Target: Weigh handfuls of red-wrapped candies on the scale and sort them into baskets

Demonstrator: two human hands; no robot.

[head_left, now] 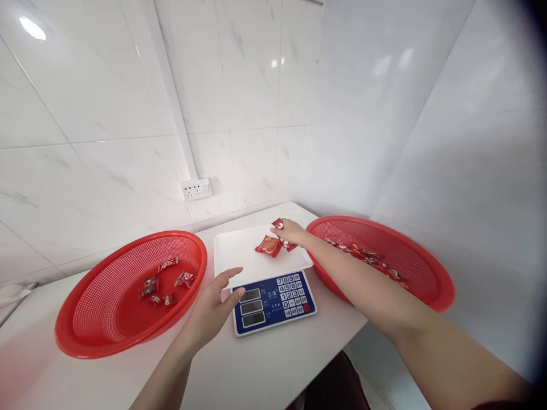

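Observation:
A digital scale [273, 300] with a blue keypad front and a white weighing tray [239, 253] sits mid-table. My right hand [290, 230] reaches over the tray, fingers closed on small red wrapped candies. A larger red candy packet [268, 246] lies on the tray just below that hand. My left hand [213, 307] hovers open beside the scale's left front corner, fingers apart and holding nothing. The left red mesh basket [85, 336] holds several wrapped candies [160, 285]. The right red mesh basket [427, 273] holds several more candies [367, 259], partly hidden by my forearm.
The white table [277, 364] stands in a corner of white marble-tiled walls. A wall socket [196, 188] with a cable duct above it sits behind the scale. The table's front edge runs near my right forearm. A white object [12, 293] lies at far left.

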